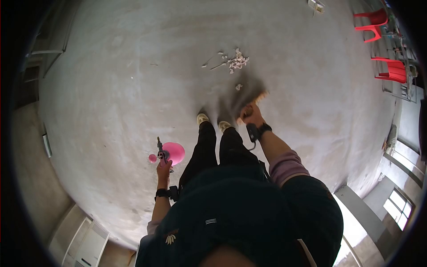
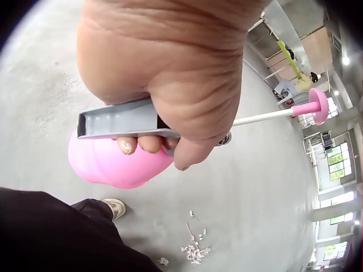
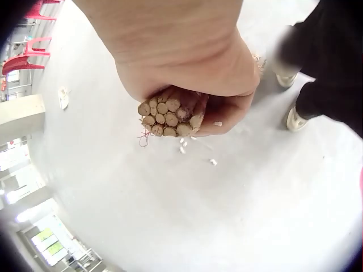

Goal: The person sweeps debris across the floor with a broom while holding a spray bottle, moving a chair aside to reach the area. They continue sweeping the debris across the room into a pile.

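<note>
My left hand (image 1: 164,170) grips the handle of a pink pump spray bottle (image 1: 174,153), held out beside my left leg. In the left wrist view, fingers of the left hand (image 2: 164,62) curl below its grey handle (image 2: 119,120), and a white pump rod (image 2: 265,118) with a pink knob sticks out sideways. My right hand (image 1: 252,115) holds a hand broom (image 1: 261,96) low over the floor. Its bundled stalk ends (image 3: 170,116) poke out of the fist in the right wrist view. Ahead of my shoes lies a pile of pale crumpled scraps (image 1: 238,61), with one loose scrap (image 1: 239,87) nearer.
Grey concrete floor (image 1: 111,89) spreads all round. Red plastic chairs (image 1: 392,70) stand at the far right, and a small white object (image 1: 316,6) lies at the top. A metal frame (image 1: 46,52) is at the left. My shoes (image 1: 202,118) point toward the scraps.
</note>
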Tool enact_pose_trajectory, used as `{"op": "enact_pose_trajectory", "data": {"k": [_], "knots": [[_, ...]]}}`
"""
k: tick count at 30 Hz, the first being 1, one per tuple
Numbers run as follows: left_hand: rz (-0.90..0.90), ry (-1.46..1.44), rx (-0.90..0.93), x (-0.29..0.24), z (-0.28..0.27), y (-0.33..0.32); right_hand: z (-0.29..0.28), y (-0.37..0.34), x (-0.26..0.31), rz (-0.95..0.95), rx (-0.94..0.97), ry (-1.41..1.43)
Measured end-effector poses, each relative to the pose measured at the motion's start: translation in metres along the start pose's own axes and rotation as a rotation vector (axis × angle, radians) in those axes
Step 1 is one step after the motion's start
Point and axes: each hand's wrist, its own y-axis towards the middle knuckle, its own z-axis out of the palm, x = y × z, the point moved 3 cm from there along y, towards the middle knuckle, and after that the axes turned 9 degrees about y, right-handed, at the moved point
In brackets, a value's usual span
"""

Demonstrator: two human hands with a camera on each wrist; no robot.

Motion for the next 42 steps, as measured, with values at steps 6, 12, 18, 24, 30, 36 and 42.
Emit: {"op": "enact_pose_trajectory", "data": {"k": [6, 12, 18, 24, 30, 36, 42], "knots": [[-0.03, 0.085, 0.025, -0.011, -0.021, 0.032, 0.125, 0.037, -0.033, -0.034, 0.127, -0.007], [-0.063, 0.137, 0.067, 0.006, -0.028, 0.022, 0.102, -0.039, 0.001, 0.051, 0.318, -0.105], [-0.094, 0.165, 0.082, 0.007, -0.016, 0.008, 0.06, -0.127, 0.004, -0.12, 0.029, -0.185], [-0.05, 0.129, 0.098, -0.005, -0.009, -0.006, 0.073, -0.101, 0.004, -0.006, -0.016, -0.085], [0.019, 0.089, 0.124, -0.031, -0.004, -0.023, 0.152, -0.052, -0.002, -0.065, 0.324, -0.208], [0.051, 0.073, 0.108, -0.038, 0.005, -0.027, 0.178, -0.114, -0.004, -0.062, 0.275, -0.338], [0.027, 0.143, 0.073, -0.031, 0.003, -0.018, 0.121, -0.176, -0.022, -0.119, 0.208, -0.558]]}}
